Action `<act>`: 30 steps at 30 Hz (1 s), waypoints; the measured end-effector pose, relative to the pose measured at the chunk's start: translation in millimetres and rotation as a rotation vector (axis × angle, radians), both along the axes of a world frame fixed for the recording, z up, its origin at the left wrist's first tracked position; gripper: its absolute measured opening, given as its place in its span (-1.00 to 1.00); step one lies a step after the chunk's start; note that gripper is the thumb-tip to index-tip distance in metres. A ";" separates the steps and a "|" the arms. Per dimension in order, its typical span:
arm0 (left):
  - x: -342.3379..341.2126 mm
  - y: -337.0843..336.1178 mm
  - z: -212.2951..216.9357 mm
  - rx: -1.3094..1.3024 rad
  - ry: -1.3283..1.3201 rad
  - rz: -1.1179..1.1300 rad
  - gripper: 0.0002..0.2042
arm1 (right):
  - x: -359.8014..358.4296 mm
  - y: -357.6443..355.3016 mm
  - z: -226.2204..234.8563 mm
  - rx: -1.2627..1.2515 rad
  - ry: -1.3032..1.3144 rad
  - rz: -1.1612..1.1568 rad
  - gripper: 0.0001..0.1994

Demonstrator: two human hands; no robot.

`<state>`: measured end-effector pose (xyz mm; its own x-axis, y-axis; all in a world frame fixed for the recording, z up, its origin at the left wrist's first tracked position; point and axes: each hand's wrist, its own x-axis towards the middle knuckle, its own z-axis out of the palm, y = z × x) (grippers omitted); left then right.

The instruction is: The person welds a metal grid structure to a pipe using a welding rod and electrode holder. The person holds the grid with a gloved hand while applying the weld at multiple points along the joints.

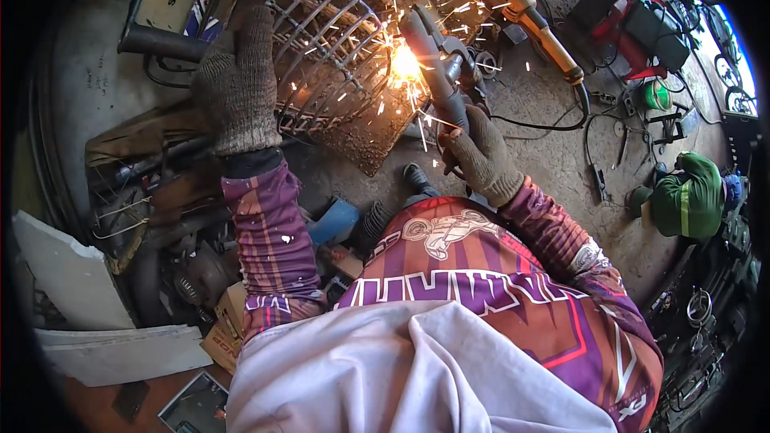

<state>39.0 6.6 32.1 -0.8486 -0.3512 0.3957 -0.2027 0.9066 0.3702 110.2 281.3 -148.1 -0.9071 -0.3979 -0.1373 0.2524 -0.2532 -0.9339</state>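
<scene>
1. From here, the metal-bar basket (350, 76) is near eleven o'clock; its curved bars already cross in a grid, so I'd judge the shape mostly built.
2. Sparks (405, 64) burst by its right edge, at twelve; that spot looks unfinished, and what else remains I cannot tell.
3. The right hand (483, 156), at two, seems closed on a dark cylindrical tool (433, 64); the left hand (237, 84), at ten, is beside the basket, its grip unclear.
4. Coarse knit gloves; a rough, rust-brown plate (365, 148) juts cornerwise toward six.
</scene>
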 end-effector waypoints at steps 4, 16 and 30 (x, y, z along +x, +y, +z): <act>-1.0 -1.5 -4.4 -0.068 0.057 -0.017 -0.43 | -1.7 1.9 1.7 0.078 0.079 0.011 -0.65; 1.6 11.4 2.7 -0.032 0.068 -0.005 -0.48 | -1.8 0.9 0.4 0.124 0.095 0.024 -0.63; 10.0 1.1 -1.0 -0.123 0.030 0.003 -0.48 | -0.7 -0.7 14.8 -0.044 -0.177 0.063 -0.74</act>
<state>49.0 7.6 31.1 -0.8349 -0.3007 0.4610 -0.1959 0.9451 0.2617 109.5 280.6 -133.3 -0.8434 -0.4619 -0.2743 0.4288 -0.2711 -0.8618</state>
